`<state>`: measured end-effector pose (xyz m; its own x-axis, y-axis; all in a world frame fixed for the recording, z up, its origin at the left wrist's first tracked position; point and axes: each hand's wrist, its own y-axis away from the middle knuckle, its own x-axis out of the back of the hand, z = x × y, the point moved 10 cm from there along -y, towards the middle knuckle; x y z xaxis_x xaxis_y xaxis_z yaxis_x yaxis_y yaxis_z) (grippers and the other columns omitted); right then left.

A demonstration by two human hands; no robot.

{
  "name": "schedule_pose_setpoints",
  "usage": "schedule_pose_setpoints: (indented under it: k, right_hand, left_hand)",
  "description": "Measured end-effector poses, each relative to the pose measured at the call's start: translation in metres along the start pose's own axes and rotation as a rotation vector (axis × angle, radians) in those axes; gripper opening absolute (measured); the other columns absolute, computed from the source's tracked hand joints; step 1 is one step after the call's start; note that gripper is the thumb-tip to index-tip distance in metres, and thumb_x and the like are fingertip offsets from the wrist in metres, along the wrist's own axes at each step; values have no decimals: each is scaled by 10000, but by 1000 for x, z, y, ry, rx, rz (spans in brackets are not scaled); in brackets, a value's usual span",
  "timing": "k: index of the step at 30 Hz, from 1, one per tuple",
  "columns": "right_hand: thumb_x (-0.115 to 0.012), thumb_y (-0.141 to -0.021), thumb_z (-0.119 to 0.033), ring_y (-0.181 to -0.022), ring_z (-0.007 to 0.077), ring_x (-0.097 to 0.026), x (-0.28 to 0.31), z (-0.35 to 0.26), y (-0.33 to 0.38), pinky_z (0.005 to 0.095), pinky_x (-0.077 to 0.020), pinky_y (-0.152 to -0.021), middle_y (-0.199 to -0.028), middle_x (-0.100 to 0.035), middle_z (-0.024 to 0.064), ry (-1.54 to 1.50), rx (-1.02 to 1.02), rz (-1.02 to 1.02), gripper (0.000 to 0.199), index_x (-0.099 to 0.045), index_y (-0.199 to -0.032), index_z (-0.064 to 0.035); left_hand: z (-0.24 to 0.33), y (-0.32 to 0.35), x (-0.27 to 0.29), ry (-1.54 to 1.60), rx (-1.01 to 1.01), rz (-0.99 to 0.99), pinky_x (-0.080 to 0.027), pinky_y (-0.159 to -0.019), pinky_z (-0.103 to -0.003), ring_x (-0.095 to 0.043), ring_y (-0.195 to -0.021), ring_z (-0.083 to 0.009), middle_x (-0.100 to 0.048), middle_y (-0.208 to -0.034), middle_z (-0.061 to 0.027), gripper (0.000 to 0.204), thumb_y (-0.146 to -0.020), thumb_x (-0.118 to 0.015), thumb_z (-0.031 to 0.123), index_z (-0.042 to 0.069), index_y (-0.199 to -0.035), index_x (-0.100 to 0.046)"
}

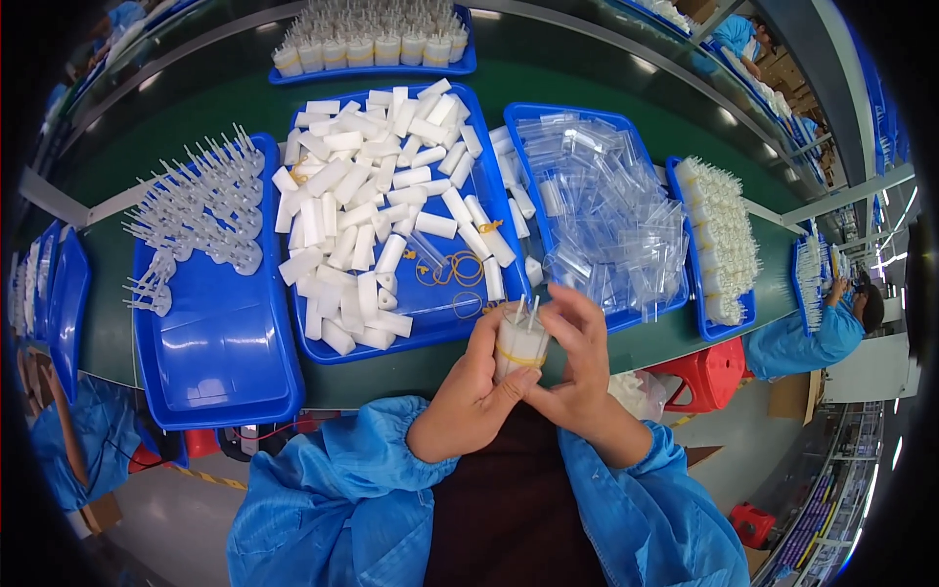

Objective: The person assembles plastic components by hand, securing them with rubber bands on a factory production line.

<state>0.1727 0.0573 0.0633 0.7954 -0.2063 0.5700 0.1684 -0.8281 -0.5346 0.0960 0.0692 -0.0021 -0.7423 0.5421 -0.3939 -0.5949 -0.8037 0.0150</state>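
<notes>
In front of my chest is a small upright bundle (521,338) of white pieces with a yellow rubber band round its middle. Thin pale rods stick up from its top. My left hand (474,396) wraps round its left side, thumb across the lower front. Curled about the right side is my right hand (579,377), its thumb at the bundle's base and its index finger raised beside the rods. Just beyond my hands lies a blue tray (477,338) heaped with white foam cylinders (342,205). Loose yellow rubber bands (450,269) rest in that tray.
At left a blue tray (230,377) holds stemmed white plastic parts (210,210). Right of centre, another tray (528,112) carries clear plastic sleeves (611,215). Banded bundles fill trays at far right (719,240) and back (377,44). Co-workers in blue sit nearby; a red stool (709,377) stands right.
</notes>
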Motion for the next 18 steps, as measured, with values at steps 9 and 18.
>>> schedule_pose_setpoints:
  k: [9,18]
  right_hand:
    - [-784,-601,-129,-986,317,-522,4,-4,8,390,-411,-850,-1094,-537,147,-84,50,63,601,-504,-1124,-30]
    - [-783,-551,-133,-1026,314,-524,-3,-5,-8,390,-363,-867,-1123,-567,110,-41,73,6,607,-536,-1101,-60]
  left_hand:
    - [-2,-6,-5,295,119,-115,-406,-861,-275,-466,-1021,-118,-467,-1105,-75,631,-772,-716,137,32,-1254,-323]
    - [1,-9,-1,427,193,-9,-463,-754,-267,-526,-878,-97,-541,-973,-54,437,-767,-663,39,-5,-1137,-436]
